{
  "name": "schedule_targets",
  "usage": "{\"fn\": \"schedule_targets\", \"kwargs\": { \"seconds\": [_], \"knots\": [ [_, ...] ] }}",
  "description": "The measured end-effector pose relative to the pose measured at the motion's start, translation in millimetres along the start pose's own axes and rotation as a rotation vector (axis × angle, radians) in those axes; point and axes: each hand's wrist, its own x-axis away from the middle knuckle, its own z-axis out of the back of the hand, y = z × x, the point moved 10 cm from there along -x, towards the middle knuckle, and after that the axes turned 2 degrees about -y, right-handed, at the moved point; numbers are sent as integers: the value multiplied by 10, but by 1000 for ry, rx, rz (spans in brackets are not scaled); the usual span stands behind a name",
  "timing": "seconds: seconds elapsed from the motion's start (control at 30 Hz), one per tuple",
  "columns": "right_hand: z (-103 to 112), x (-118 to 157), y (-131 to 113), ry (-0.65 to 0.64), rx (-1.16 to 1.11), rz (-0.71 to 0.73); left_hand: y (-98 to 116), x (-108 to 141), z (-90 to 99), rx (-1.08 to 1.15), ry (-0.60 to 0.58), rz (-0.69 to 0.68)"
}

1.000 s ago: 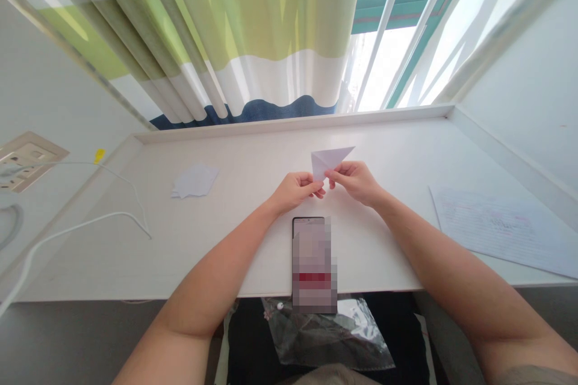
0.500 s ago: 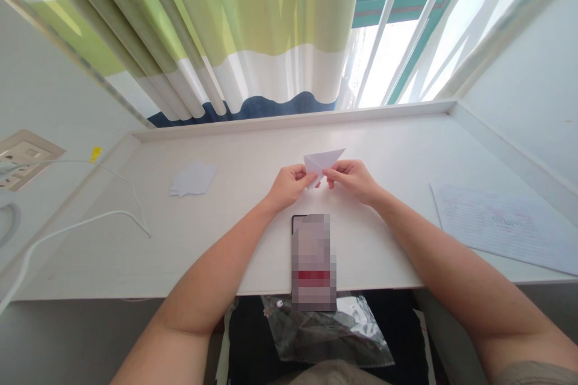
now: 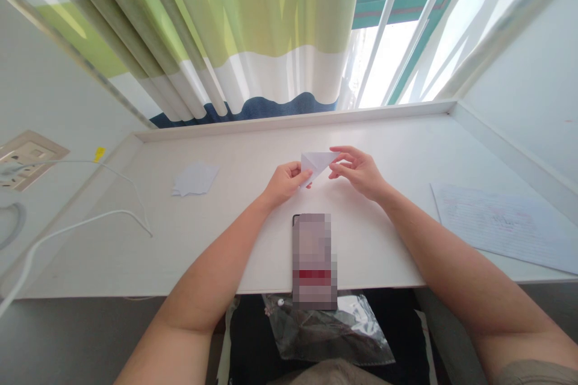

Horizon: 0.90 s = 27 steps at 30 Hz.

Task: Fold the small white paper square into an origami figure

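A small white folded paper (image 3: 318, 159), roughly triangular with visible creases, is held up above the desk. My left hand (image 3: 288, 181) pinches its lower left part, thumb on top and fingers curled behind. At the paper's right point is my right hand (image 3: 356, 169), its index finger and thumb spread apart around the tip. Whether those fingers touch the paper is hard to see. A phone (image 3: 312, 246) with a blurred-out screen lies nearer me, its lower end past the desk's front edge.
The white desk (image 3: 217, 240) has a raised back rim. Small white paper pieces (image 3: 196, 178) lie to the left, and written sheets (image 3: 501, 219) to the right. A white cable (image 3: 90, 221) runs from the wall socket (image 3: 29, 159). Below the edge sits a clear plastic bag (image 3: 334, 334).
My right thumb and fingers have left the paper's middle and moved right to its tip, spreading apart. The paper has turned slightly in my left hand, which keeps its pinch.
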Motion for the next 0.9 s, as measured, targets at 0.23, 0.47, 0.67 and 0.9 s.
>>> {"fn": "schedule_targets", "kwargs": {
  "seconds": [0.23, 0.47, 0.67, 0.9],
  "knots": [
    [-3, -11, -25, -2, 9, 21, -45, 14, -20, 38, -22, 54],
    [13, -7, -32, 27, 50, 49, -50, 10, -21, -6, -32, 56],
    [117, -15, 15, 132, -50, -8, -37, 31, -88, 6, -127, 54],
    [341, -19, 42, 320, -124, -23, -77, 69, -62, -55, -110, 117]
  ]
}}
